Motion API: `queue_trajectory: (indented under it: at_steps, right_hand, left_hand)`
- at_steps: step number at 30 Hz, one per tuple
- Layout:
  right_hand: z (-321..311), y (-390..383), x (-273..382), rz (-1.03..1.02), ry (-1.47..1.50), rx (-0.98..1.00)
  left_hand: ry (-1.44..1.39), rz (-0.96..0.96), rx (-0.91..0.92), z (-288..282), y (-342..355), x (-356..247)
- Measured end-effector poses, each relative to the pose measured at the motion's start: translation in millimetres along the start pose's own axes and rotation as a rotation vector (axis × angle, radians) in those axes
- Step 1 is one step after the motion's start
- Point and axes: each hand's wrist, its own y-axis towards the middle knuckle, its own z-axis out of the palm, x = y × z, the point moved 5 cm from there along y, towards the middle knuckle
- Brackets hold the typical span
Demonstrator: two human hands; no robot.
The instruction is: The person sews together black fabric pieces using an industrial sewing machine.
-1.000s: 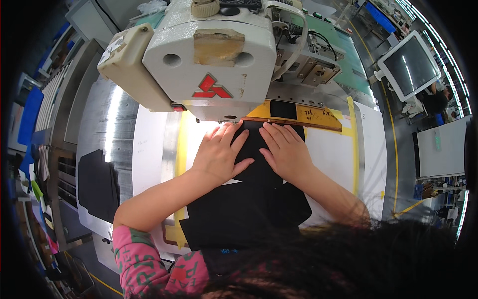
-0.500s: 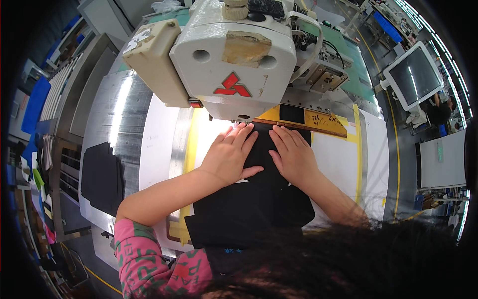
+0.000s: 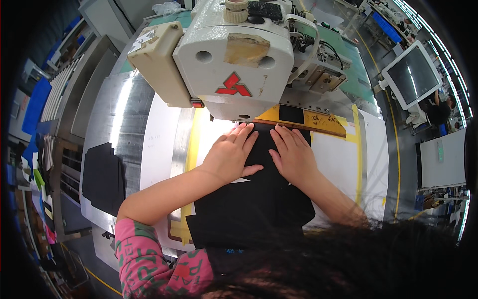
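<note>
My left hand (image 3: pixel 230 157) lies flat on a piece of black fabric (image 3: pixel 249 209), fingers stretched out, tips just below the head of a white sewing machine (image 3: pixel 234 70). My right hand (image 3: pixel 294 157) rests on the same fabric to the right, fingers spread, tips at the lower edge of a yellow template bar (image 3: pixel 323 124) with a brown rim. The fabric lies over white sheets (image 3: pixel 333 169) edged with yellow tape; some pale edges show between my hands. The needle area under the machine head is too small to make out.
A stack of black pieces (image 3: pixel 101 174) lies on the metal bed (image 3: pixel 117 109) at left. A steel cabinet with piled materials stands beyond. At right are a screen on an arm (image 3: pixel 408 74), an aisle with a yellow line, and a person (image 3: pixel 438 109) in the background.
Since a second ago the whole view has shifted slightly down and right. My hands remain flat on the fabric, in about the same place under the machine head.
</note>
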Motion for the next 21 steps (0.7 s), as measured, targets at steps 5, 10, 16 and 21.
queue_trajectory:
  at_steps: [5,10,16,21]
  right_hand:
    - [1.1,-2.0,-0.7,0.011,-0.022,-0.007]
    - [-1.8,-1.6,2.1,-0.011,-0.104,0.016]
    - [-2.4,-1.4,-2.1,-0.010,-0.049,-0.006]
    - [-3.5,0.2,-2.4,-0.021,-0.013,0.007]
  left_hand:
    - [0.018,0.000,-0.001,3.2,0.3,0.9]
    - [0.048,0.011,-0.009,-0.8,-0.5,-0.8]
    - [0.047,0.010,0.015,-1.2,1.4,-2.1]
    - [0.016,-0.008,-0.004,-0.1,-0.6,-0.1]
